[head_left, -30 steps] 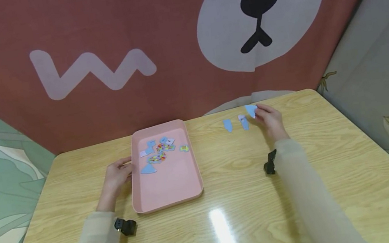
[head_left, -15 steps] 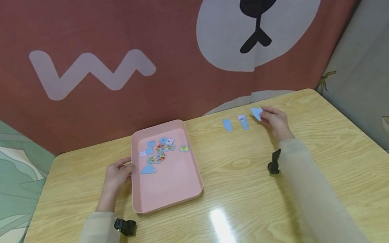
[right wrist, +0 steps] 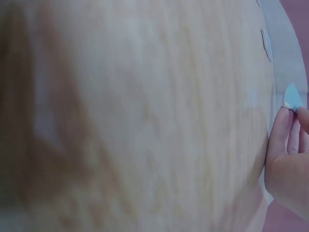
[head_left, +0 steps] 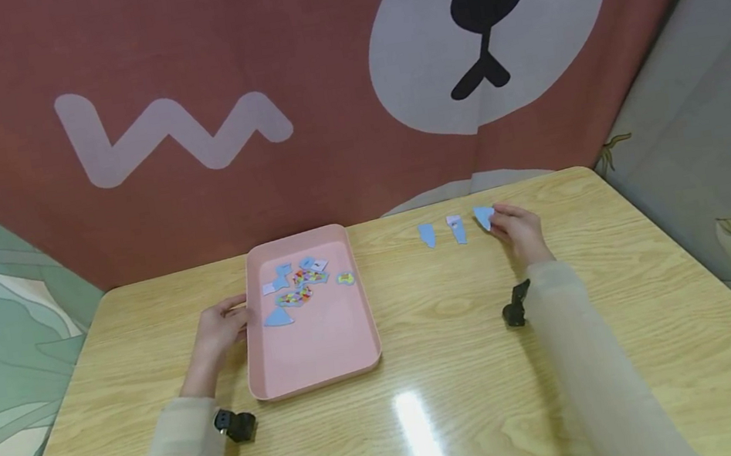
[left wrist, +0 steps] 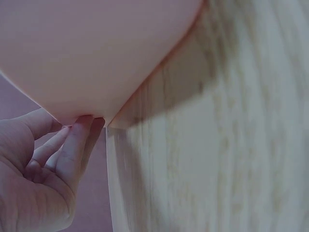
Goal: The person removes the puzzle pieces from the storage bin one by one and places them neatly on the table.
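Observation:
My right hand (head_left: 522, 231) pinches a light blue puzzle piece (head_left: 484, 217) near the table's far edge. In the right wrist view the pale piece (right wrist: 292, 96) stands between thumb and fingertips. To its left lie two more pieces, a plain blue one (head_left: 427, 235) and a blue one with a whitish top (head_left: 457, 230). My left hand (head_left: 219, 333) is at the left side of a pink tray (head_left: 327, 350). Seen from the left wrist, thumb and fingers hold the tray's edge (left wrist: 101, 113).
Several puzzle pieces lie in the tray, among them a multicoloured one (head_left: 296, 297), a blue fan-shaped one (head_left: 278, 317) and a small yellow-green one (head_left: 345, 279). Behind the wooden table (head_left: 447, 357) hangs a reddish-brown cloth (head_left: 330, 178) with a cartoon face.
My right hand has moved slightly right and down with the blue piece, bringing it beside the two others. The left hand and tray look unmoved.

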The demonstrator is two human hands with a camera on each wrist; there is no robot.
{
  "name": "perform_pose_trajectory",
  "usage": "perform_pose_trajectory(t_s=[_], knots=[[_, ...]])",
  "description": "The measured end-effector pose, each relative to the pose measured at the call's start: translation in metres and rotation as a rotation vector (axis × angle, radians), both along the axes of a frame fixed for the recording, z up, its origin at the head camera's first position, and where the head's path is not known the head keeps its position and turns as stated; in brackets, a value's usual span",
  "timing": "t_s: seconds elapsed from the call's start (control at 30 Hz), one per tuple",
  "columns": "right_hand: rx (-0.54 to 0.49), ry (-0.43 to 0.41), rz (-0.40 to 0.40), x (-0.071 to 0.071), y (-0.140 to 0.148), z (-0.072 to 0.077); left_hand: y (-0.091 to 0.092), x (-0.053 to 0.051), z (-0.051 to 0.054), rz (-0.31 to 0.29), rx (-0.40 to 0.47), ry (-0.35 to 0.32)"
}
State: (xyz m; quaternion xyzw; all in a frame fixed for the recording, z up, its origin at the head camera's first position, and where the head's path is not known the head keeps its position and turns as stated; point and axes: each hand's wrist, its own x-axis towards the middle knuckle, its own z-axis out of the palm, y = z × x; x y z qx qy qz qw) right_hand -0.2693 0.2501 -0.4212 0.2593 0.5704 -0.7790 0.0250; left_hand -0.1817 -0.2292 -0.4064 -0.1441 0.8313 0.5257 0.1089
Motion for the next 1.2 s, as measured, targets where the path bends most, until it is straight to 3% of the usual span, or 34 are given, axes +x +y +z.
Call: perform_pose_trajectory(t_s=[0.47, 0.83, 1.2], knots=[[0.103, -0.018, 0.017, -0.0031, -0.0011, -0.0001, 0.0004, -0.0027, 0.0002, 0.001, -0.002, 0.006], [0.117, -0.062, 0.012, -0.0003, 0.0029, 0.0039, -0.0033, -0.0007, -0.002, 0.0, 0.049, 0.036], [0.326, -0.096, 0.039, -0.007, 0.0053, 0.0005, -0.0007, -0.0014, -0.0019, -0.002, -0.011, 0.01]])
